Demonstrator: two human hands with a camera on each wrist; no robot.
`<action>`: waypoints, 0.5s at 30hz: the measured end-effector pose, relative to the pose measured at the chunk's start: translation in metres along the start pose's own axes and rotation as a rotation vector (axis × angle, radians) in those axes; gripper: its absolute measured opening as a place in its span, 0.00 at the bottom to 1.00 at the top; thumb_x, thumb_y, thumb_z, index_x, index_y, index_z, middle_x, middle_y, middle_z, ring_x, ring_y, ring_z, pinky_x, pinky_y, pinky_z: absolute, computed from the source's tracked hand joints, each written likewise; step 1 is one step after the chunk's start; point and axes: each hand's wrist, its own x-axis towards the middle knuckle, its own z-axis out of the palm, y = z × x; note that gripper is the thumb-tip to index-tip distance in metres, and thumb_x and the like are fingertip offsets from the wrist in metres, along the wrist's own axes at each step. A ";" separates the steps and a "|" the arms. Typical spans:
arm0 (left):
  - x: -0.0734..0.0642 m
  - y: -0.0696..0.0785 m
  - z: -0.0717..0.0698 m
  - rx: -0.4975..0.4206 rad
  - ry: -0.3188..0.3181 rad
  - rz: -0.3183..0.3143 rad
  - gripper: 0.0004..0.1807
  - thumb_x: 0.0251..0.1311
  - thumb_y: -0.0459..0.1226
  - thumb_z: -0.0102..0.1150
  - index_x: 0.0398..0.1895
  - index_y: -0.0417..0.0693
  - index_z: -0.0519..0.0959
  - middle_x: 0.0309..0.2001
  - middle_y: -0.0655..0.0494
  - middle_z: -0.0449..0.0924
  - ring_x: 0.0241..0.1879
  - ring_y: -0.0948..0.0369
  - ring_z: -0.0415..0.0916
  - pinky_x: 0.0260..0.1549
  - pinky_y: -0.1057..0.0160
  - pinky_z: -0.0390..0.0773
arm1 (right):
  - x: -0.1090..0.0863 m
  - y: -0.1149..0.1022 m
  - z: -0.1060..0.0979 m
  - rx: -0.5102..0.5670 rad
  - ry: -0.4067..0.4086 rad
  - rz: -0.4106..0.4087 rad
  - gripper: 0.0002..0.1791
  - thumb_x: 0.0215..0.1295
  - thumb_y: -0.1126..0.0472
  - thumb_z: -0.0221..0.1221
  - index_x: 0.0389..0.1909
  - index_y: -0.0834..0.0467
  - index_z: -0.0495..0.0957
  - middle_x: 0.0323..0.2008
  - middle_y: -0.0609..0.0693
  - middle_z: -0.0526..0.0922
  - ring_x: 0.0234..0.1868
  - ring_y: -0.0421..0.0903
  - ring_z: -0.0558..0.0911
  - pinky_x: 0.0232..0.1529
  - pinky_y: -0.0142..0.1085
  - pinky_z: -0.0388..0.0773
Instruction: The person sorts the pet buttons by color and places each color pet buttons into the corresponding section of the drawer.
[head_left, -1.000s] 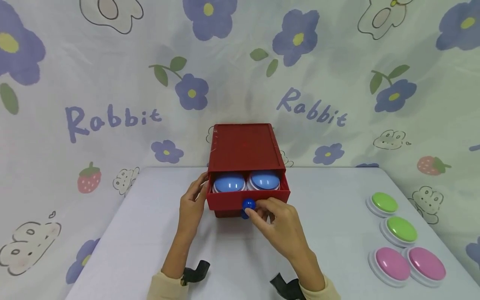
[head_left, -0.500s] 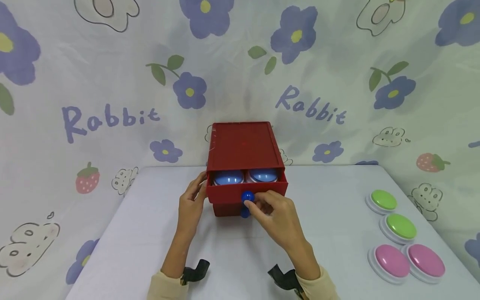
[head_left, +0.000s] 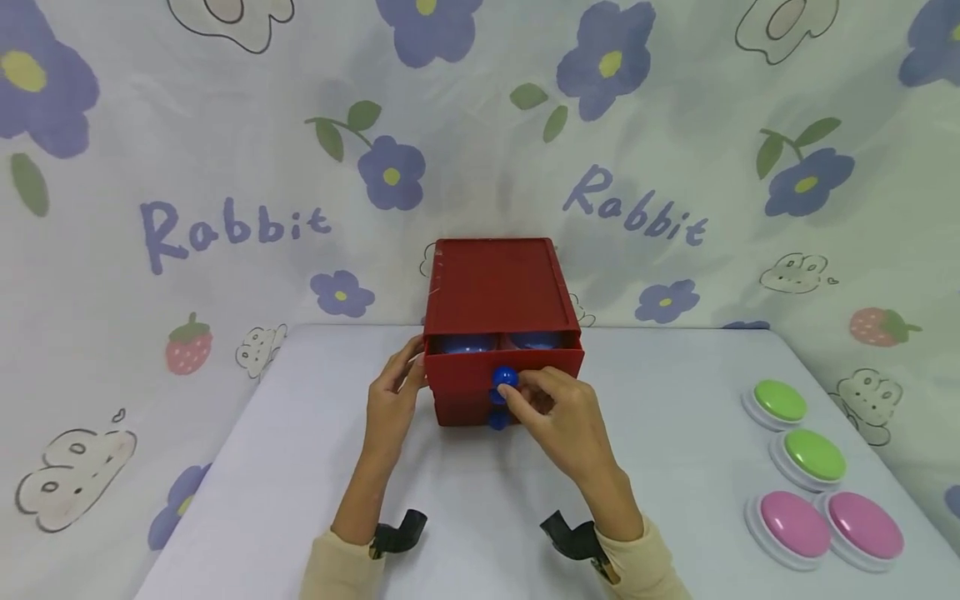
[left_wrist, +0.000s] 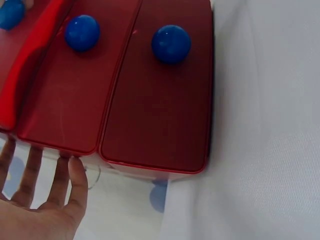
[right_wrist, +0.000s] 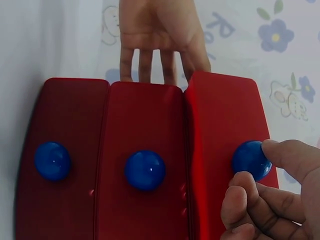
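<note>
A red drawer cabinet (head_left: 491,287) stands at the back middle of the table in the head view. Its top drawer (head_left: 459,367) sticks out a little way, and two blue-domed round push lights or buttons (head_left: 467,343) show partly inside. My right hand (head_left: 566,425) pinches that drawer's round blue knob (right_wrist: 250,161) between thumb and fingers. Against the cabinet's left side rests my left hand (head_left: 390,408), its fingers fairly straight in the left wrist view. The two lower drawers, each with a blue knob (left_wrist: 171,44), are flush with the cabinet.
On the right side of the white table (head_left: 660,500) lie two green-domed discs (head_left: 813,454) and two pink-domed discs (head_left: 795,523) with white bases. A patterned cloth (head_left: 480,167) hangs right behind the cabinet.
The top drawer has slid inward, with my right hand moving forward on its knob. Less of the blue domes shows now. My left hand has stayed at the cabinet's side.
</note>
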 end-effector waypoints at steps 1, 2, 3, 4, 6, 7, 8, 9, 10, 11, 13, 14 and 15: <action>0.001 0.000 0.001 -0.006 -0.002 0.004 0.25 0.71 0.45 0.58 0.70 0.60 0.73 0.64 0.62 0.73 0.57 0.59 0.76 0.53 0.66 0.79 | 0.001 0.001 0.000 -0.003 0.002 0.001 0.09 0.58 0.61 0.73 0.33 0.62 0.85 0.25 0.44 0.78 0.24 0.36 0.75 0.25 0.28 0.79; 0.001 0.000 0.001 -0.007 -0.001 0.007 0.25 0.71 0.45 0.58 0.70 0.60 0.73 0.64 0.62 0.73 0.57 0.59 0.77 0.53 0.66 0.79 | 0.002 0.002 0.000 -0.005 0.001 0.003 0.09 0.58 0.61 0.73 0.34 0.62 0.85 0.25 0.44 0.78 0.24 0.36 0.75 0.25 0.28 0.79; 0.001 0.000 0.002 -0.008 0.000 0.007 0.24 0.71 0.45 0.58 0.70 0.60 0.73 0.64 0.62 0.73 0.56 0.59 0.77 0.53 0.65 0.79 | 0.003 0.003 0.001 -0.006 0.001 0.005 0.09 0.58 0.61 0.73 0.34 0.62 0.85 0.25 0.44 0.78 0.24 0.36 0.75 0.25 0.28 0.79; 0.001 0.000 0.002 -0.010 0.003 0.007 0.24 0.71 0.45 0.58 0.70 0.60 0.73 0.64 0.62 0.73 0.56 0.59 0.78 0.53 0.65 0.80 | 0.004 0.003 0.001 -0.006 0.001 0.006 0.09 0.58 0.61 0.73 0.34 0.62 0.85 0.25 0.44 0.78 0.24 0.36 0.75 0.25 0.28 0.79; 0.001 -0.001 0.002 -0.015 0.009 0.012 0.24 0.71 0.45 0.59 0.69 0.60 0.74 0.64 0.63 0.74 0.55 0.58 0.78 0.52 0.64 0.80 | 0.005 0.005 0.003 -0.004 0.001 0.005 0.09 0.59 0.60 0.72 0.34 0.62 0.85 0.25 0.44 0.78 0.24 0.36 0.75 0.25 0.28 0.79; 0.002 -0.001 0.002 -0.019 0.010 0.017 0.24 0.71 0.45 0.59 0.69 0.60 0.74 0.63 0.63 0.74 0.54 0.58 0.79 0.51 0.64 0.81 | 0.006 0.006 0.004 -0.004 0.004 0.004 0.09 0.59 0.60 0.72 0.34 0.62 0.85 0.25 0.45 0.78 0.24 0.37 0.75 0.24 0.28 0.79; 0.002 -0.001 0.002 -0.021 0.010 0.025 0.24 0.71 0.45 0.59 0.69 0.60 0.74 0.63 0.63 0.74 0.54 0.58 0.78 0.50 0.64 0.81 | 0.007 0.006 0.005 -0.005 0.007 0.001 0.09 0.59 0.60 0.72 0.34 0.63 0.85 0.25 0.45 0.78 0.24 0.37 0.75 0.24 0.29 0.78; 0.001 0.003 0.002 -0.025 0.007 0.022 0.24 0.71 0.44 0.59 0.69 0.58 0.74 0.63 0.61 0.74 0.54 0.58 0.79 0.50 0.63 0.81 | 0.007 0.007 0.005 -0.007 0.012 -0.002 0.09 0.59 0.60 0.72 0.34 0.63 0.85 0.25 0.45 0.78 0.24 0.37 0.75 0.24 0.29 0.78; 0.001 0.003 0.002 -0.026 0.007 0.025 0.24 0.71 0.45 0.58 0.69 0.58 0.74 0.63 0.61 0.75 0.54 0.58 0.78 0.50 0.62 0.82 | 0.008 0.007 0.006 -0.013 0.016 -0.006 0.10 0.59 0.60 0.72 0.34 0.63 0.86 0.25 0.45 0.78 0.24 0.37 0.75 0.24 0.29 0.78; 0.001 0.003 0.002 -0.027 0.006 0.028 0.24 0.71 0.45 0.58 0.68 0.58 0.74 0.63 0.61 0.75 0.54 0.58 0.78 0.49 0.61 0.82 | 0.008 0.007 0.006 -0.019 0.019 -0.007 0.10 0.59 0.61 0.72 0.34 0.64 0.86 0.25 0.45 0.78 0.24 0.38 0.75 0.24 0.29 0.78; 0.002 0.004 0.002 -0.023 0.004 0.027 0.23 0.71 0.45 0.58 0.68 0.58 0.74 0.63 0.62 0.75 0.55 0.58 0.78 0.50 0.59 0.82 | 0.010 0.008 0.007 -0.030 0.025 -0.011 0.10 0.60 0.61 0.72 0.35 0.65 0.86 0.25 0.46 0.78 0.24 0.38 0.75 0.24 0.29 0.78; 0.002 0.005 0.002 -0.022 0.003 0.023 0.23 0.71 0.46 0.58 0.68 0.58 0.74 0.63 0.62 0.74 0.55 0.58 0.77 0.50 0.57 0.81 | 0.010 0.008 0.007 -0.035 0.027 -0.011 0.10 0.60 0.61 0.71 0.35 0.65 0.86 0.25 0.46 0.78 0.24 0.38 0.75 0.24 0.29 0.78; 0.001 0.005 0.001 -0.017 0.004 0.017 0.23 0.71 0.46 0.58 0.68 0.59 0.75 0.63 0.62 0.75 0.56 0.58 0.77 0.51 0.55 0.81 | 0.011 0.008 0.008 -0.038 0.028 -0.010 0.10 0.60 0.61 0.71 0.35 0.65 0.86 0.25 0.46 0.78 0.24 0.39 0.75 0.24 0.29 0.78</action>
